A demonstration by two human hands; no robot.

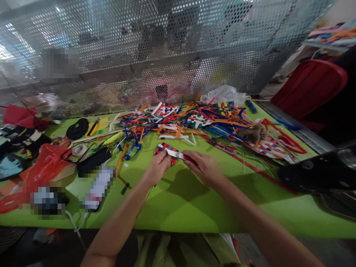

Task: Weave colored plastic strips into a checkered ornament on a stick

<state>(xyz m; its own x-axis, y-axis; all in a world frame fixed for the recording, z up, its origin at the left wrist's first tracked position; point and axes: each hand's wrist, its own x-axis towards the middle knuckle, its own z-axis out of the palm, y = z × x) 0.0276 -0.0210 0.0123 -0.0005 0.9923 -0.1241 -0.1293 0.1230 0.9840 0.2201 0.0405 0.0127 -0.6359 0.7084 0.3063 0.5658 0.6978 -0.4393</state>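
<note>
In the head view, my left hand (159,168) is closed on a small woven piece (164,147) of red, blue, white and orange strips, held above the green table. My right hand (204,167) comes in from the other side, its fingers closed around a slim red-handled cutter. A flat, pale blade-like part (175,154) spans the gap between the two hands, in front of the woven piece. Whether a white strip overlaps that part, I cannot tell. Just beyond my hands lies a heap of coloured strips (178,118), with other woven pieces among them.
A perforated metal panel (133,63) stands behind the green table (178,211). On the left lie a phone (99,187) with a cable, a black case (94,162), a tape roll (79,149), a yellow cutter (93,127) and a red plastic bag (47,165). A red chair (314,85) is at right.
</note>
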